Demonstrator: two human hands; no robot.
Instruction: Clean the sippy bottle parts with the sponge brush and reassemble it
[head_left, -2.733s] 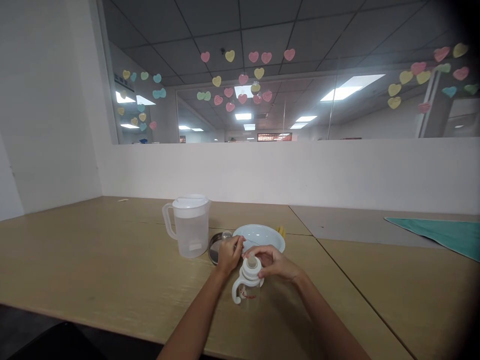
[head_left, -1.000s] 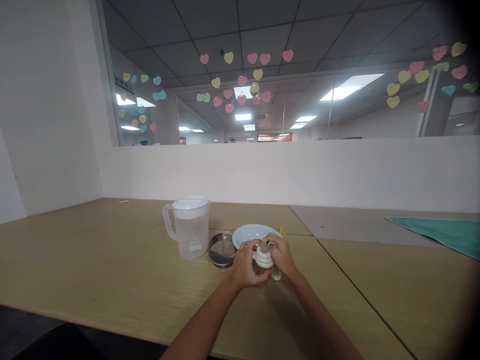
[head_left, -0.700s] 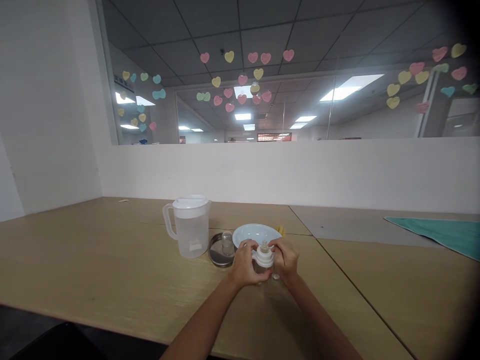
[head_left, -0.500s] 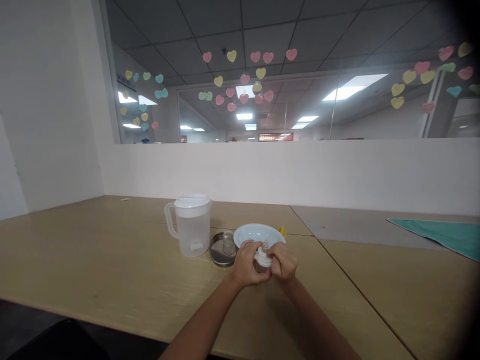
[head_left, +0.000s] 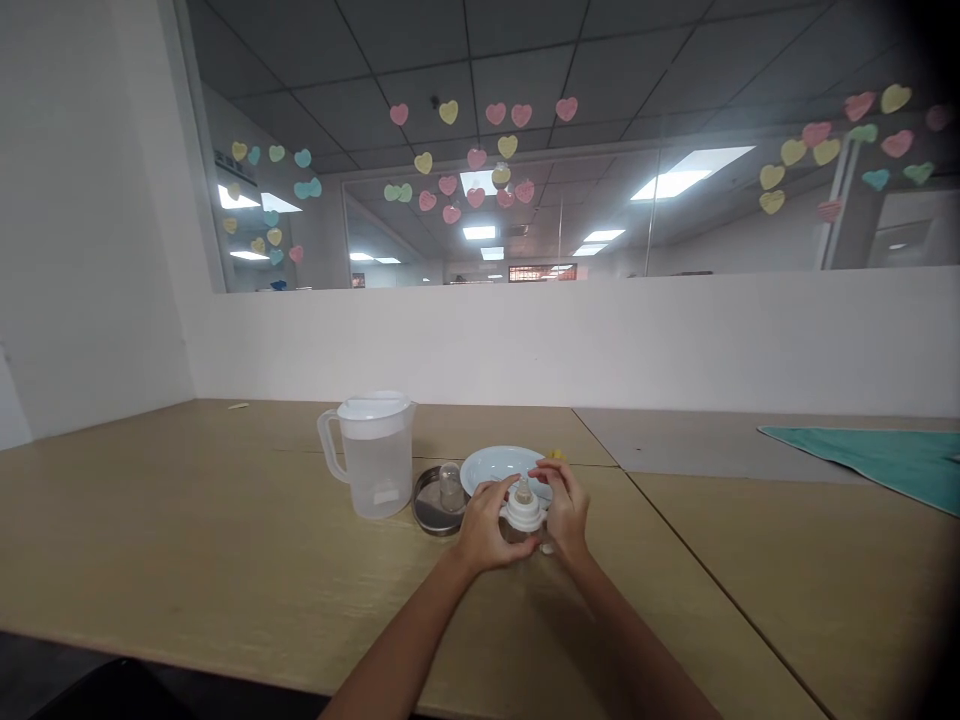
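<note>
A baby bottle (head_left: 523, 512) with a white collar and a clear teat stands upright between my two hands, its lower part partly hidden. My left hand (head_left: 486, 525) is wrapped round its left side, thumb low in front and fingers reaching up by the collar. At the bottle's right, my right hand (head_left: 566, 505) has loose, curved fingers raised beside the teat, apart from it. Just behind lies a pale blue-white bowl (head_left: 495, 458). To the left, a clear dome-shaped bottle cap (head_left: 451, 488) sits in a round metal dish (head_left: 429, 515).
A lidded translucent pitcher (head_left: 376, 455) stands left of the dish. Something small and yellow (head_left: 557, 455) shows behind my right hand. A green cloth (head_left: 877, 455) lies at the far right of the wooden table (head_left: 225, 540). A wall with a window borders the back.
My right hand has loosened from the teat and collar, its fingers now raised and apart. My left hand stays on the bottle. The view has shifted slightly to the right.
</note>
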